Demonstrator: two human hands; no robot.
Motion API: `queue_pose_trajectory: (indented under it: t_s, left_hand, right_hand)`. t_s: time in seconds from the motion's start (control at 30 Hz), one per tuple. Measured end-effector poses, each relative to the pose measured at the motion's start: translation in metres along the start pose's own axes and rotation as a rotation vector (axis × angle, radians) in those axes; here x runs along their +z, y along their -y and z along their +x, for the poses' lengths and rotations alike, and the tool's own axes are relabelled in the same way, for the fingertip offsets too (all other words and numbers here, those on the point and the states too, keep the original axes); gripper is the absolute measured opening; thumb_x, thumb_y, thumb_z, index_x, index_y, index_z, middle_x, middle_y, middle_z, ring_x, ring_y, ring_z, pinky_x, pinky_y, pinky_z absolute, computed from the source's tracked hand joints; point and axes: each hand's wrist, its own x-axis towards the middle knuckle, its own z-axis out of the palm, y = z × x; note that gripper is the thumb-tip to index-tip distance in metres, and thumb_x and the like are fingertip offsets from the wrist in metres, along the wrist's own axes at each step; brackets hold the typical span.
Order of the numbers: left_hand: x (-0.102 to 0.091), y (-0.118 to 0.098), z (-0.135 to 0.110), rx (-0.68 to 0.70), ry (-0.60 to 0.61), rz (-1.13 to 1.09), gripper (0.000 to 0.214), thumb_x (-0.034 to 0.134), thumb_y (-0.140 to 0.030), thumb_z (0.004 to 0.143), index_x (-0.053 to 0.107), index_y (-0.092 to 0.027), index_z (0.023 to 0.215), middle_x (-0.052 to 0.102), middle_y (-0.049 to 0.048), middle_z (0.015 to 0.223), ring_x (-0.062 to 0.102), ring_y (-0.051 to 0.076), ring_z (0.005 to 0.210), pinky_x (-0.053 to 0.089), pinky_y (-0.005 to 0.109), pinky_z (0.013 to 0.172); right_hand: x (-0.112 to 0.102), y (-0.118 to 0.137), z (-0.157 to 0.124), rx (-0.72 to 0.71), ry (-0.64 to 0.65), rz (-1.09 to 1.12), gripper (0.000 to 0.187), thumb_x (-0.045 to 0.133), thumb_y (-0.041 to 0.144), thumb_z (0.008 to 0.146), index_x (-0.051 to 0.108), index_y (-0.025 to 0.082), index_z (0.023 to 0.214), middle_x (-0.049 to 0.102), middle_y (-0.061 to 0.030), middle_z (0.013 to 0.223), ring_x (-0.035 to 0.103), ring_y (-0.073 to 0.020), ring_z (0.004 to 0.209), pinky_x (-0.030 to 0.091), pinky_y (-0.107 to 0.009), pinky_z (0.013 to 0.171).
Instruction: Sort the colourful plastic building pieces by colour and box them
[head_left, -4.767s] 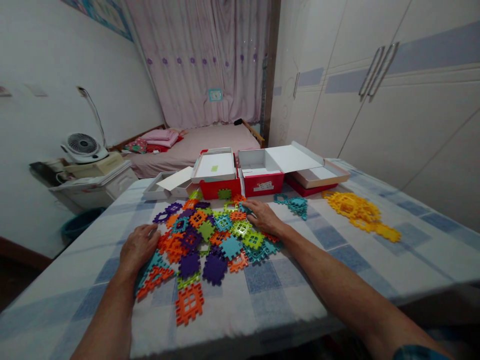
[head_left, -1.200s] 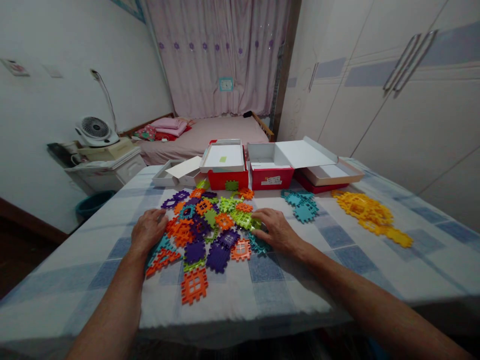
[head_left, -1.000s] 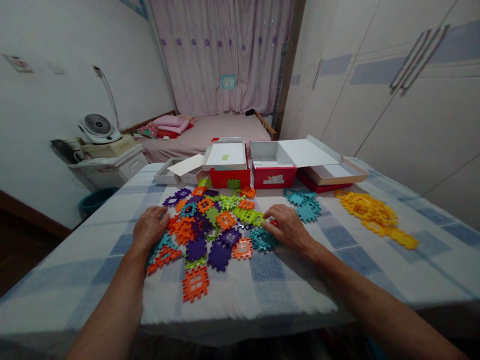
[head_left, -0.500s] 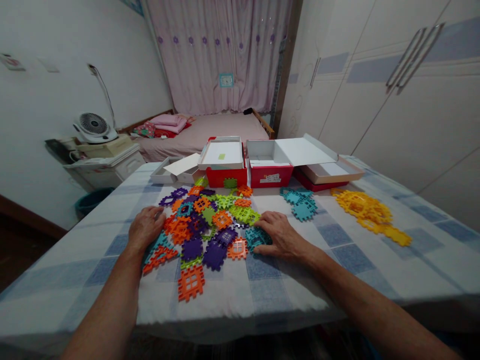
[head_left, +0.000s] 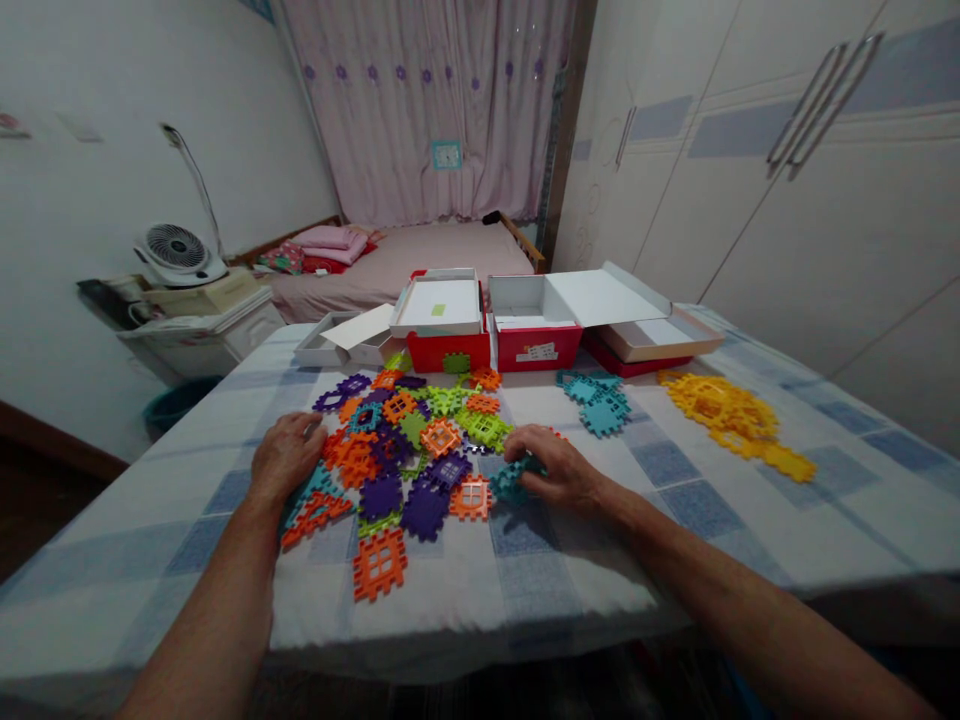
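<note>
A mixed pile of plastic interlocking tiles (head_left: 382,497) in purple, orange, green and teal is spread over the tablecloth between my hands. My right hand (head_left: 559,465), at the pile's right side, pinches a teal interlocking tile (head_left: 510,482) between thumb and fingers; the palm hides part of it. At the left edge, my left hand (head_left: 286,455) lies palm down with fingers loosely bent, touching the pile and apparently holding nothing. Teal and orange triangular pieces (head_left: 319,515) lie beside its wrist. Nearest the front edge is an orange window tile (head_left: 380,565).
A small group of teal tiles (head_left: 604,412) lies right of the pile, and yellow tiles (head_left: 724,410) are heaped farther right. Behind stand a red box (head_left: 448,354) with a white tray, an open red box (head_left: 536,350), a shallow lid (head_left: 667,345) and a grey box (head_left: 319,345).
My right hand has drawn its fingers closer and lifted the teal tile slightly, tilting it. My left hand stays at the pile's edge. The view has shifted a little.
</note>
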Motion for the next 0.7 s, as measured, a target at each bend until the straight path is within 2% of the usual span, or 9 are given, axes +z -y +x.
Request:
queue_pose_trajectory:
  t_s: [0.07,0.13,0.27,0.37,0.43,0.5,0.6,0.7]
  left_hand:
    - [-0.001,-0.001,0.0,0.003,0.011,0.009,0.052,0.032,-0.04,0.086,0.064,-0.016,0.119,0.058,0.0128,0.129,0.052,0.029,0.122,0.039,0.041,0.107]
    - [-0.002,-0.002,0.0,0.003,0.023,0.012,0.054,0.031,-0.04,0.086,0.063,-0.014,0.12,0.058,0.014,0.129,0.052,0.03,0.122,0.039,0.04,0.107]
    - [-0.003,-0.004,-0.001,-0.014,0.031,0.015,0.053,0.032,-0.04,0.086,0.063,-0.014,0.12,0.058,0.0145,0.13,0.053,0.03,0.12,0.041,0.041,0.105]
    - [-0.002,-0.002,0.0,-0.016,0.028,0.01,0.052,0.032,-0.041,0.087,0.064,-0.015,0.119,0.058,0.0143,0.13,0.052,0.031,0.121,0.042,0.042,0.104]
    - [-0.001,-0.002,0.0,-0.003,0.02,0.005,0.053,0.031,-0.041,0.088,0.064,-0.015,0.119,0.058,0.0148,0.129,0.052,0.03,0.121,0.041,0.042,0.105]
    - [-0.001,-0.002,0.0,0.006,0.011,0.001,0.053,0.031,-0.041,0.088,0.064,-0.014,0.119,0.058,0.0152,0.129,0.052,0.03,0.121,0.04,0.042,0.106]
    - [-0.001,-0.002,-0.001,0.012,0.011,-0.004,0.053,0.032,-0.039,0.087,0.064,-0.013,0.119,0.058,0.015,0.129,0.053,0.03,0.12,0.04,0.041,0.106]
    - [-0.001,-0.001,0.0,0.007,0.015,-0.008,0.053,0.032,-0.04,0.086,0.064,-0.013,0.119,0.058,0.0146,0.129,0.054,0.031,0.119,0.041,0.043,0.104]
  right_hand:
    - [-0.004,-0.005,0.002,0.108,-0.117,0.078,0.021,0.049,0.016,0.074,0.057,0.024,0.092,0.063,-0.0014,0.089,0.059,-0.0185,0.083,0.048,-0.034,0.077]
    - [-0.016,-0.015,0.005,0.212,-0.298,0.069,0.019,0.049,0.021,0.074,0.057,0.023,0.091,0.063,-0.001,0.087,0.059,-0.0178,0.078,0.048,-0.032,0.073]
    - [-0.052,-0.048,0.004,0.422,-0.659,-0.182,0.024,0.051,0.027,0.074,0.059,0.02,0.094,0.064,-0.0044,0.087,0.059,-0.0205,0.076,0.048,-0.036,0.077]
    - [-0.075,-0.07,-0.005,0.493,-0.73,-0.438,0.034,0.052,0.024,0.071,0.06,0.018,0.103,0.065,-0.0111,0.098,0.059,-0.0276,0.093,0.046,-0.045,0.088]
    - [-0.082,-0.075,-0.01,0.411,-0.696,-0.553,0.04,0.052,0.022,0.071,0.059,0.016,0.109,0.063,-0.0147,0.11,0.054,-0.0311,0.108,0.041,-0.049,0.097]
    - [-0.082,-0.073,-0.012,0.279,-0.608,-0.576,0.039,0.052,0.021,0.073,0.061,0.017,0.111,0.061,-0.0143,0.116,0.051,-0.0309,0.115,0.038,-0.05,0.102]
    - [-0.071,-0.058,-0.011,0.121,-0.358,-0.47,0.031,0.053,0.021,0.078,0.065,0.02,0.107,0.062,-0.0112,0.117,0.05,-0.0285,0.119,0.036,-0.05,0.106]
    - [-0.056,-0.041,-0.01,0.068,-0.038,-0.329,0.029,0.057,0.026,0.082,0.067,0.025,0.11,0.057,-0.0084,0.129,0.039,-0.0285,0.133,0.03,-0.052,0.11]
